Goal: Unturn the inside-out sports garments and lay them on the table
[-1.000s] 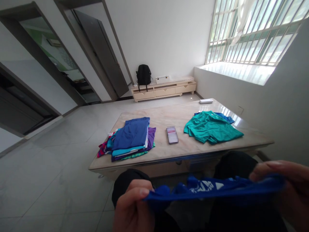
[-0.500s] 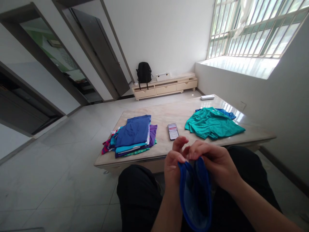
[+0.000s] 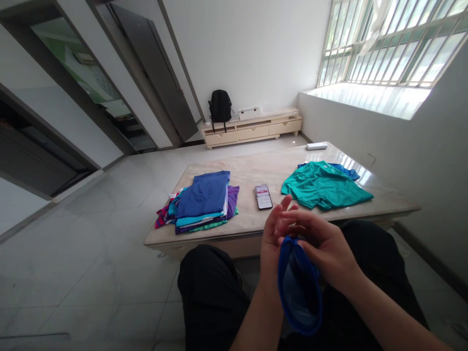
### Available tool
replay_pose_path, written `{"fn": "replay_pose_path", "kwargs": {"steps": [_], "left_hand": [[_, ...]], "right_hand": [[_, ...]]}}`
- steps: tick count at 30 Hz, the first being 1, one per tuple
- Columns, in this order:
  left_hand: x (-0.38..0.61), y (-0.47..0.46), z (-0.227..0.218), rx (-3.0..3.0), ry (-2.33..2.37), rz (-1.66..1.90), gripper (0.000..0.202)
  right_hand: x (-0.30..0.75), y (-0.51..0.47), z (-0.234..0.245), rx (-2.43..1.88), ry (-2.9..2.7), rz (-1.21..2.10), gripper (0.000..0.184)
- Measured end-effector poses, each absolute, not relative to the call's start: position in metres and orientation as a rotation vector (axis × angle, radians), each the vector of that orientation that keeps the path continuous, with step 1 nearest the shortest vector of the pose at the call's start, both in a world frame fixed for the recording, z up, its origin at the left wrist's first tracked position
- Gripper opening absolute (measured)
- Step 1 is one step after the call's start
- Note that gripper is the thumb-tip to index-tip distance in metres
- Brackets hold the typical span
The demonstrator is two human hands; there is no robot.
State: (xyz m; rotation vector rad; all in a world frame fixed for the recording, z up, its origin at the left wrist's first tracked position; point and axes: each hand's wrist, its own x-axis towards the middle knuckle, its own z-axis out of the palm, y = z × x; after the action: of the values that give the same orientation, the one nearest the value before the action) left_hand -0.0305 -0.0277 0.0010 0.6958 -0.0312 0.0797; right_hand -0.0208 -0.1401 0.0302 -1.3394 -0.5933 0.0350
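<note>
Over my lap, my left hand point(image 3: 271, 239) and my right hand point(image 3: 327, 246) come together at the top edge of a blue pouch-like item point(image 3: 318, 312). Its rim forms a long oval opening, with a greyish, slightly shiny inside. Both hands pinch the rim at its upper end, thumbs near the edge and fingers curled behind. The fingers of the two hands overlap, so their exact grip is partly hidden. Just beyond my fingertips a phone point(image 3: 263, 197) with a lit screen lies on the marble-topped table point(image 3: 248, 170).
Left on the table is a stack of folded clothes point(image 3: 204, 195), dark blue on top. A green shirt point(image 3: 325, 185) lies at the right over a blue garment point(image 3: 345, 170). A white object point(image 3: 316, 146) rests at the far edge. Behind, a black backpack point(image 3: 220, 107) stands on a low cabinet point(image 3: 256, 131).
My hands have drawn closer together and shifted slightly right and up. The blue item's opening has narrowed at the top, where its two edges now meet.
</note>
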Motion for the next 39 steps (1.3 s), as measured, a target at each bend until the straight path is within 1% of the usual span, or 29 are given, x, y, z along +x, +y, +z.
{"fn": "replay_pose_path", "kwargs": {"steps": [2,4,6,8,12,13,16,18,19,20,22,23,26,30,32,34,37,39], "left_hand": [[-0.027,-0.023,0.0,0.795,-0.112,0.122,0.067],[-0.022,-0.017,-0.004,0.899,-0.17,0.175,0.075],[-0.018,-0.012,-0.008,0.998,-0.162,0.233,0.076],[-0.017,-0.008,-0.01,1.083,-0.118,0.274,0.072],[-0.032,-0.002,-0.013,1.24,-0.05,0.344,0.054],[-0.038,0.0,-0.015,1.278,-0.039,0.377,0.056],[-0.058,0.002,-0.027,1.353,-0.051,0.414,0.073],[-0.065,0.001,-0.033,1.45,-0.065,0.369,0.076],[-0.067,0.001,-0.034,1.527,-0.067,0.345,0.072],[-0.067,0.0,-0.033,1.61,-0.064,0.326,0.061],[-0.063,0.001,-0.028,1.735,-0.04,0.314,0.033],[-0.061,0.002,-0.025,1.762,-0.026,0.324,0.025],[-0.055,0.009,-0.017,1.786,0.027,0.431,0.018],[-0.055,0.018,-0.018,1.894,-0.071,0.634,0.01],[-0.055,0.022,-0.02,1.925,-0.177,0.685,0.013],[-0.055,0.026,-0.021,1.911,-0.24,0.688,0.015],[-0.053,0.03,-0.018,1.856,-0.182,0.577,0.011],[-0.052,0.03,-0.015,1.763,-0.099,0.407,0.014]], "right_hand": [[-0.019,-0.144,0.03,-1.416,-0.629,0.008,0.026],[-0.017,-0.146,0.032,-1.466,-0.653,-0.062,0.016],[-0.015,-0.147,0.032,-1.492,-0.643,-0.138,0.01],[-0.013,-0.146,0.031,-1.533,-0.614,-0.192,0.006],[-0.009,-0.145,0.02,-1.676,-0.561,-0.336,0.005],[-0.008,-0.146,0.017,-1.723,-0.534,-0.408,0.005],[-0.004,-0.15,0.006,-1.823,-0.422,-0.671,0.012],[-0.001,-0.153,0.002,-1.853,-0.382,-0.812,0.017],[0.0,-0.154,0.0,-1.868,-0.387,-0.862,0.019],[0.001,-0.156,0.0,-1.883,-0.403,-0.9,0.02],[0.003,-0.159,-0.001,-1.912,-0.453,-0.95,0.022],[0.003,-0.161,-0.002,-1.926,-0.481,-0.97,0.023],[0.005,-0.168,-0.002,-1.972,-0.546,-1.012,0.022],[0.004,-0.176,0.002,-1.944,-0.531,-0.969,0.015],[0.001,-0.178,0.007,-1.899,-0.465,-0.901,0.012],[-0.002,-0.179,0.015,-1.866,-0.409,-0.794,0.012],[-0.007,-0.18,0.031,-1.749,-0.335,-0.454,0.018],[-0.008,-0.18,0.041,-1.604,-0.277,-0.18,0.023]]}}
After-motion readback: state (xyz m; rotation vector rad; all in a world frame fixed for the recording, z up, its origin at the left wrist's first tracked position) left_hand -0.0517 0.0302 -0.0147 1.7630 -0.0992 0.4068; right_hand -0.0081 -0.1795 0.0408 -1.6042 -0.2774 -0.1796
